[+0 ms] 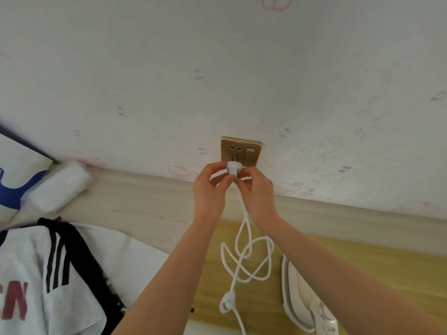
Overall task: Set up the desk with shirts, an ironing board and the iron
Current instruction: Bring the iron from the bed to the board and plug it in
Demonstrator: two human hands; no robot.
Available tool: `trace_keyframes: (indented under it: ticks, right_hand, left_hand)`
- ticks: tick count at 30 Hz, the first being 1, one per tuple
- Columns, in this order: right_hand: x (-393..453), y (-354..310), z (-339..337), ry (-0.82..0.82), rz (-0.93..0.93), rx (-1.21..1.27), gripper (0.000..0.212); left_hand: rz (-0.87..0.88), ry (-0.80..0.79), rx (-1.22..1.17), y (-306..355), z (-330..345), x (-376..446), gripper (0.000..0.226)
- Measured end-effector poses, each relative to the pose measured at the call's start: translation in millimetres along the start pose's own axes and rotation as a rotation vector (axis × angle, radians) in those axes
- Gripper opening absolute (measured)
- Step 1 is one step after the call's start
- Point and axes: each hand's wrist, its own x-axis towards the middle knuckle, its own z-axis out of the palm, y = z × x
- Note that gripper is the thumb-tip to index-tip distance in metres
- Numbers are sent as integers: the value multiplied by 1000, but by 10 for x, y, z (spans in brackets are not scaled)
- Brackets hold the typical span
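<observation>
Both hands hold the iron's white plug (233, 168) just in front of the gold wall socket (241, 151). My left hand (211, 187) pinches it from the left, my right hand (257, 189) from the right. The white cord (244, 257) hangs down from the plug in loose loops with a knot low down. The white iron (303, 301) stands on its heel on the yellow desk (362, 264) at the lower right. A grey shirt (36, 274) with black stripes and red letters lies on the white ironing board (135, 252) at the lower left.
A white wall with faint pink cartoon prints fills the upper view. A pale wooden ledge (150, 197) runs below it. A white wrapped packet (56, 187) lies on the ledge at the left, beside a white and blue item (17, 184).
</observation>
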Motion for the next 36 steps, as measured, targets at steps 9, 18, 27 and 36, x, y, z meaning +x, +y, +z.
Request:
trace_keyframes:
  ticks: [9,18,27,36]
  right_hand:
    - [12,-69,-72,-5,-12,-37,21]
    - [85,-73,-30,-3,17,-58,18]
    - [116,-136,-51,0,38,-58,23]
    - [147,-156,-74,-22,74,-65,25]
  left_hand:
    - [-3,28,-9,27,12,49,20]
    - [-16,26,-65,16,34,66,21]
    - [-23,4,-46,52,-17,145,21]
    - [-61,6,-48,48,-17,183,21]
